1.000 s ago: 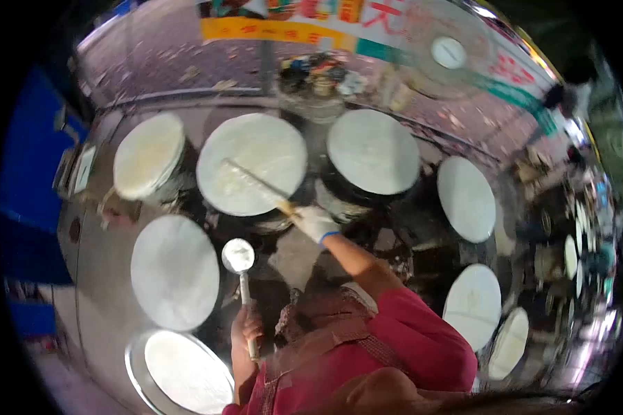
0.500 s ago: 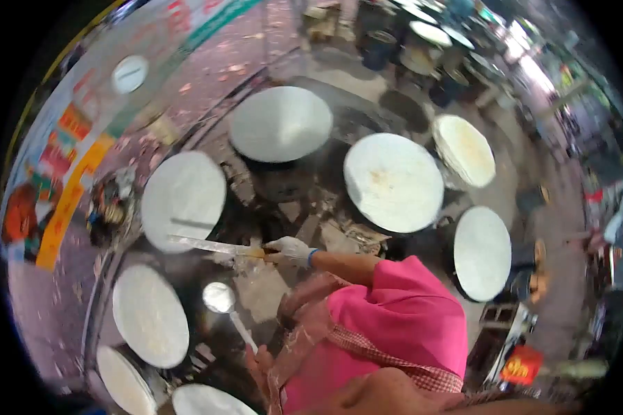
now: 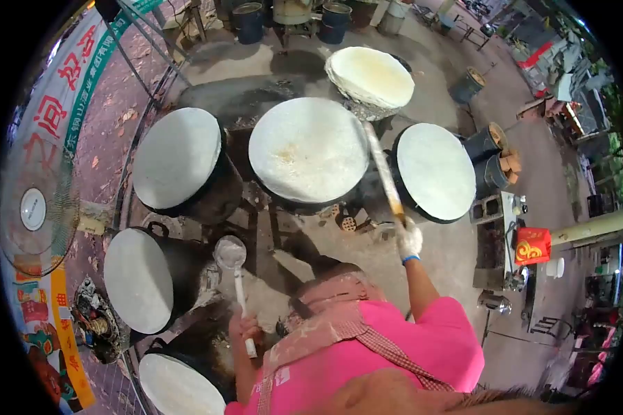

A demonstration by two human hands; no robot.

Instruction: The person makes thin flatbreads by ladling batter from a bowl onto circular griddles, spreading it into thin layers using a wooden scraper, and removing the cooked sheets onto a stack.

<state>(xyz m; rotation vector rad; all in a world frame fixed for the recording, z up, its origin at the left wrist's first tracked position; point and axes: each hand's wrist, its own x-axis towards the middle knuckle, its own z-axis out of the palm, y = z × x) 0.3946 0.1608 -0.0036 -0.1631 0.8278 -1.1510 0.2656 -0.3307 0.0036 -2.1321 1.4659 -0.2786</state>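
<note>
My left hand (image 3: 246, 326) is closed around the handle of a ladle (image 3: 230, 253), whose round bowl is coated white and hangs near the left griddles. My right hand (image 3: 410, 238), in a white glove, grips the handle end of a long flat scraper (image 3: 381, 164). The scraper's whitish blade points away from me, between the middle griddle (image 3: 308, 149) and the right griddle (image 3: 436, 173). White round sheets cover both griddles, and the middle one has a brownish patch. Beyond the scraper's tip is a thick stack of pale round sheets (image 3: 371, 76).
More white-topped griddles stand at the far left (image 3: 177, 159), left (image 3: 138, 280) and lower left (image 3: 180, 387). A fan (image 3: 33, 209) stands at the left edge beside a banner (image 3: 55, 104). To the right are a block stand (image 3: 489, 245), a red bag (image 3: 533, 245) and dark buckets (image 3: 486, 142).
My view has turned to the right. The scraper has swung from the left-hand griddle to between the middle and right griddles. The ladle stays in my left hand.
</note>
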